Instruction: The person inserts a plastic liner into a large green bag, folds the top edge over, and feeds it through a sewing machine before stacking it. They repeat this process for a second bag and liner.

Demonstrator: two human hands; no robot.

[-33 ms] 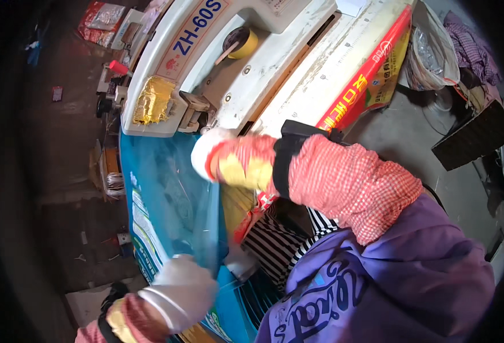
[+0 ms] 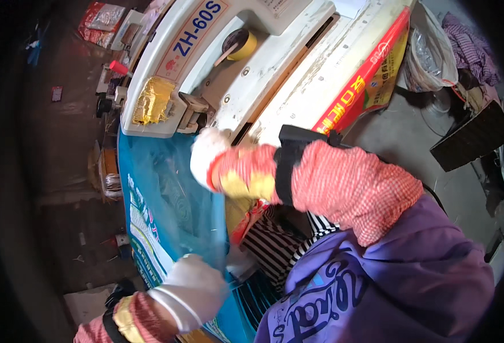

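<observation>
My right hand [image 2: 209, 157], in a white glove, sits just below the head of a large white sewing machine [image 2: 160, 91]. Its rounded fist lies at the upper edge of a blue plastic sheet or bag [image 2: 172, 166], whose left side carries a printed panel. Lower left, my left hand [image 2: 192, 288], also white-gloved, is curled closed against the same blue plastic. The fingertips of both hands are hidden. Between my hands the plastic spreads out, glossy and rumpled, and drapes down toward my striped trousers. Checked red sleeves cover both forearms.
A yellow tape roll [image 2: 243, 46] with a stick in it rests on the machine bed. Red-and-yellow packaging film [image 2: 360, 91] lines the table edge. To the right stand a white sack [image 2: 432, 57] and a dark cardboard piece [image 2: 469, 137]. A bundle [image 2: 112, 171] lies at left.
My left hand has shifted slightly up and to the right, and the blue plastic has moved a little with it. My right hand stays almost in place by the machine head.
</observation>
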